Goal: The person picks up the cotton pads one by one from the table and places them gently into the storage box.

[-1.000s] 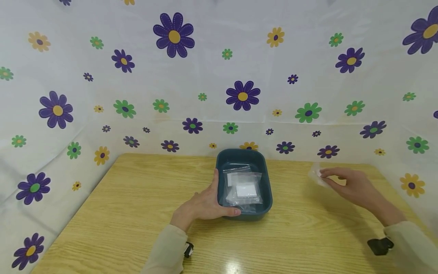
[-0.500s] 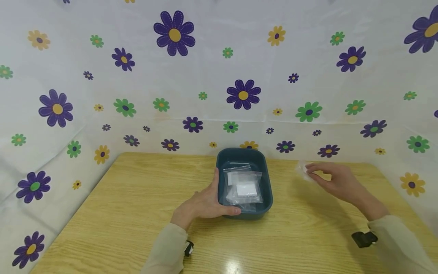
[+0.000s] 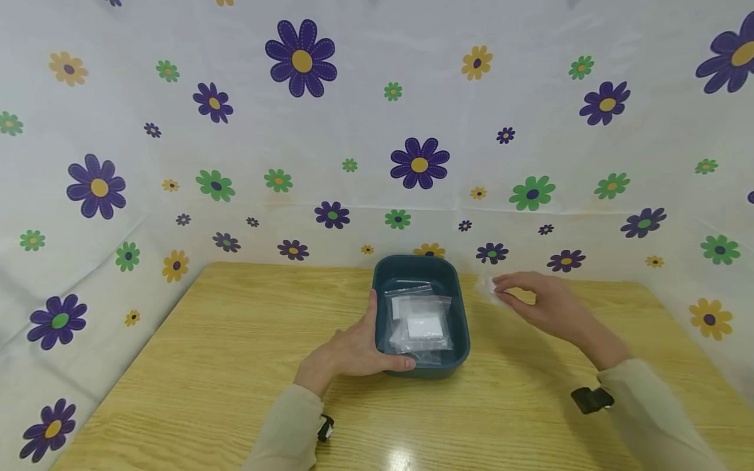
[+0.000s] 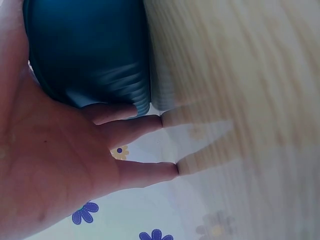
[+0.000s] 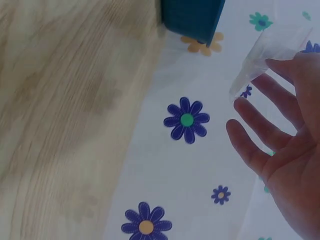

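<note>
In the head view a dark teal plastic bin (image 3: 463, 327) stands on the wooden table, with several small clear zip bags (image 3: 424, 327) inside, at least two with white contents. My left hand (image 3: 353, 350) rests against its near left corner, thumb lying along the front rim. In the left wrist view, fingers (image 4: 145, 174) of that hand stretch straight down to the tabletop beside the bin wall (image 4: 95, 55). My right hand (image 3: 548, 304) is raised to the right of the bin, pinching a small clear plastic bag (image 5: 270, 47) between thumb and fingers. Its contents are hard to make out.
The wooden table (image 3: 235, 353) reaches back to a white flower-printed cloth (image 3: 365, 124) hanging behind it and at both sides. The bin stands close to that back cloth. Black straps sit on both sleeves at the wrists.
My right hand has moved steadily left toward the bin, carrying the pinched bag. My left hand, the bin and the bags in it have stayed in place.
</note>
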